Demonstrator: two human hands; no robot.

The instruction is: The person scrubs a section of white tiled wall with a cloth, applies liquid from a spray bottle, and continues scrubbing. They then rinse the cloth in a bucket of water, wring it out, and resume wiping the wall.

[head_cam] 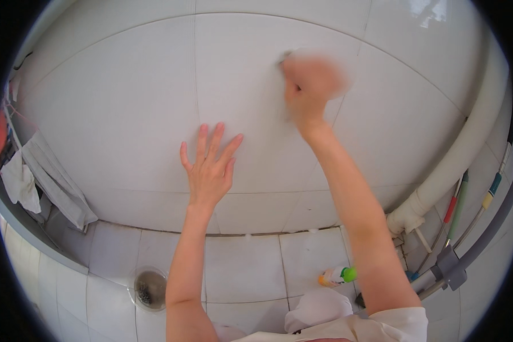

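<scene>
White wall tiles (145, 107) fill the view in front of me. My left hand (209, 171) rests with spread fingers on the tiles, left of centre, and holds nothing. Higher and to the right, my right hand (310, 81) is against the wall and blurred. Its fingers look curled, and a small greyish edge shows past them at the upper left; what that is cannot be made out. A faint wet-looking streak runs down the tiles below this hand.
On the floor tiles (243, 269) are a round clear container (151, 288) with dark contents and a bottle with a green cap (337, 275). Right: a thick white pipe (444, 171) and long-handled tools (457, 213). Left: hanging white cloths (53, 184).
</scene>
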